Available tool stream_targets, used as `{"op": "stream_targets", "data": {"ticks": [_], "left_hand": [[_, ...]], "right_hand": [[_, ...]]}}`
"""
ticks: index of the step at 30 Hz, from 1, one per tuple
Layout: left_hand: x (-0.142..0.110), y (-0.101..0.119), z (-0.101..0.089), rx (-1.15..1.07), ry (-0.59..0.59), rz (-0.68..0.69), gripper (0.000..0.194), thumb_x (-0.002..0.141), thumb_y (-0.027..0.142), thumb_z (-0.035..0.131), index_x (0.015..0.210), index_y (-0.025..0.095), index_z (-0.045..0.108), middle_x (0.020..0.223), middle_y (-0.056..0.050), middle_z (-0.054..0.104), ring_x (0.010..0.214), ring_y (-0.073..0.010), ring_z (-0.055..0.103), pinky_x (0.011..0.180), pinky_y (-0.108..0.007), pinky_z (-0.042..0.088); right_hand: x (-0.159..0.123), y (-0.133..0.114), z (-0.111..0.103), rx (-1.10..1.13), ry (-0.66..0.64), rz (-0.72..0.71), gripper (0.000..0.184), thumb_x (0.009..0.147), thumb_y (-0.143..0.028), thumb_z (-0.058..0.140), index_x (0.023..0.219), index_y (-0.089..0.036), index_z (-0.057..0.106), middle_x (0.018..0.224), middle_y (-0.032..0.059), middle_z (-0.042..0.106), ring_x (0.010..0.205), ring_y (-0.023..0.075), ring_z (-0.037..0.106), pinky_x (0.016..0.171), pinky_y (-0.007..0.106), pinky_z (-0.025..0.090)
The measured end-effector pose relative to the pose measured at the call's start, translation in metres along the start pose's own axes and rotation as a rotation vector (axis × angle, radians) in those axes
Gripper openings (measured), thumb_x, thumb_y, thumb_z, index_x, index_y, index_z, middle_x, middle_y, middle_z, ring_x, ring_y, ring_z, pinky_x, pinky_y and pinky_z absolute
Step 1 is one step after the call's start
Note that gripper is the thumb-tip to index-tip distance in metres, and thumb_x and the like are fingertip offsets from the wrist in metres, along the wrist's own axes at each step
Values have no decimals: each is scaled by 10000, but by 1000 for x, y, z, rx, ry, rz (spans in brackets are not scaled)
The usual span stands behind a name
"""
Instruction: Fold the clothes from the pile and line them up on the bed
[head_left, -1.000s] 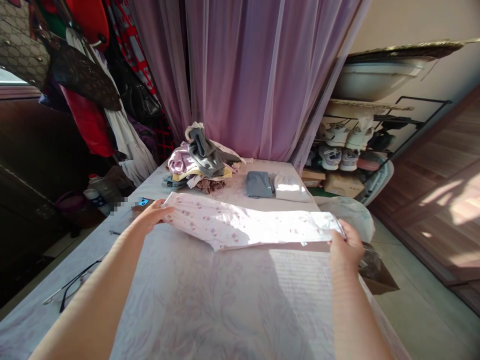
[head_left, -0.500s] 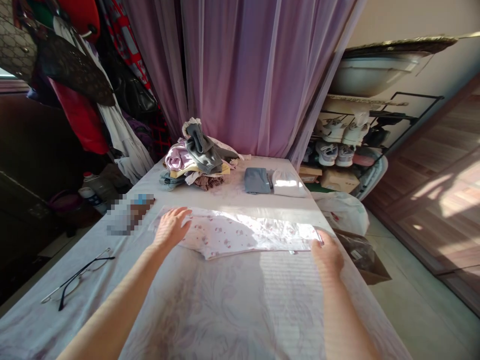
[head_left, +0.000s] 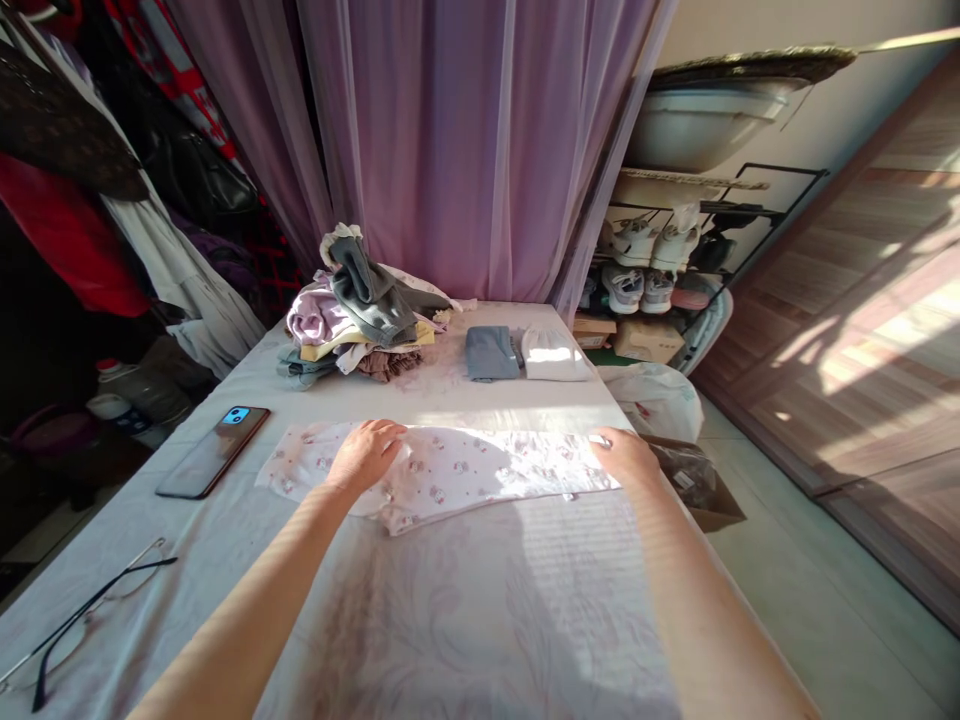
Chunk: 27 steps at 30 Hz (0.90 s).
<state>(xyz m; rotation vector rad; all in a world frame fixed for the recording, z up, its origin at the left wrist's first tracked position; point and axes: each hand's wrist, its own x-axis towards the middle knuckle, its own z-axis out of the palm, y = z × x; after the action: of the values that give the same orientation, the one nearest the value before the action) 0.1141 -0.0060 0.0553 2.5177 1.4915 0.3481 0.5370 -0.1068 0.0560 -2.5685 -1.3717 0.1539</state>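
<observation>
Grip, left: your left hand [head_left: 366,455] lies palm down on the garment, left of its middle, fingers bent; whether they pinch cloth, cannot tell.
Grip, right: your right hand [head_left: 628,455] pinches the garment's right end between thumb and fingers.
Eyeglasses: one pair [head_left: 150,565], dark-armed, near your left forearm.
Garment: one, white with small printed figures [head_left: 457,465], laid lengthwise across the floral cloth [head_left: 420,620] under your hands, right part sunlit.
Phone: one [head_left: 214,455], back upward, left of the garment, apart from it.
Carton: one, open [head_left: 712,500], beyond the cloth's right edge.
Folded pieces: two, grey-blue [head_left: 489,354] and white [head_left: 551,356], side by side beyond the garment.
Clothes pile: one, mixed colours [head_left: 364,320], heaped to the left of the folded pieces.
Shoes: two pairs [head_left: 634,243], racked at right.
Curtain: purple [head_left: 442,150], hanging at the back.
</observation>
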Motion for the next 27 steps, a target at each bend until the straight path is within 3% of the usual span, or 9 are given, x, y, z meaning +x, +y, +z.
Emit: {"op": "stream_targets", "data": {"ticks": [3, 6, 9, 15, 19, 23, 25, 27], "left_hand": [[17, 1, 1, 19, -21, 11, 389, 896, 299, 482, 1223, 241, 684, 1277, -77, 681, 1209, -278, 588, 1040, -420, 447], [32, 0, 3, 33, -92, -20, 391, 877, 351, 527, 1226, 259, 677, 1252, -74, 688, 1194, -285, 594, 1030, -417, 444], [39, -3, 5, 26, -132, -19, 329, 838, 389, 582, 1117, 278, 715, 1132, -60, 718, 1116, -277, 625, 1008, -396, 446], [36, -11, 8, -4, -119, 75, 160, 815, 309, 567, 916, 247, 674, 971, -40, 717, 982, -241, 645, 901, -351, 472], [31, -16, 6, -4, -139, 83, 166, 839, 345, 546, 929, 251, 649, 914, -25, 725, 896, -225, 661, 885, -349, 476], [33, -23, 5, -11, -120, 99, 362, 897, 472, 462, 1086, 255, 681, 1078, -62, 732, 1002, -241, 660, 925, -356, 472], [36, -25, 5, -2, -138, 114, 413, 924, 484, 388, 1045, 262, 715, 1060, -64, 733, 1005, -242, 660, 915, -355, 477], [40, -26, 6, 8, -162, 114, 440, 931, 479, 353, 963, 269, 738, 997, -58, 732, 958, -238, 665, 878, -347, 489]], "right_hand": [[6, 2, -1, 2, -24, -51, 150, 833, -257, 603, 872, -211, 739, 1000, 92, 686, 934, 227, 591, 789, 295, 414], [12, 5, -2, 0, -45, -114, 127, 816, -189, 607, 877, -217, 715, 1019, 68, 682, 960, 212, 581, 825, 287, 408], [17, 8, -3, -2, -68, -171, 164, 799, -170, 621, 916, -247, 706, 1091, 47, 679, 1017, 217, 567, 872, 302, 394], [16, 7, -9, 12, -69, -222, 107, 745, -130, 619, 730, -235, 635, 1072, 23, 687, 1019, 221, 575, 906, 310, 384], [-3, 14, -22, 66, -105, -163, 99, 771, -182, 575, 797, -255, 637, 878, -3, 706, 850, 196, 626, 782, 281, 426], [-21, 26, -39, 395, -320, -73, 341, 711, -217, 613, 1036, -246, 712, 983, 37, 736, 910, 216, 668, 773, 275, 467], [-23, 29, -45, 540, -441, 6, 390, 647, -212, 673, 1029, -212, 751, 996, 70, 749, 918, 237, 681, 780, 288, 480], [-17, 28, -46, 515, -457, 58, 364, 617, -192, 707, 974, -208, 776, 973, 66, 759, 848, 221, 688, 763, 282, 482]]}}
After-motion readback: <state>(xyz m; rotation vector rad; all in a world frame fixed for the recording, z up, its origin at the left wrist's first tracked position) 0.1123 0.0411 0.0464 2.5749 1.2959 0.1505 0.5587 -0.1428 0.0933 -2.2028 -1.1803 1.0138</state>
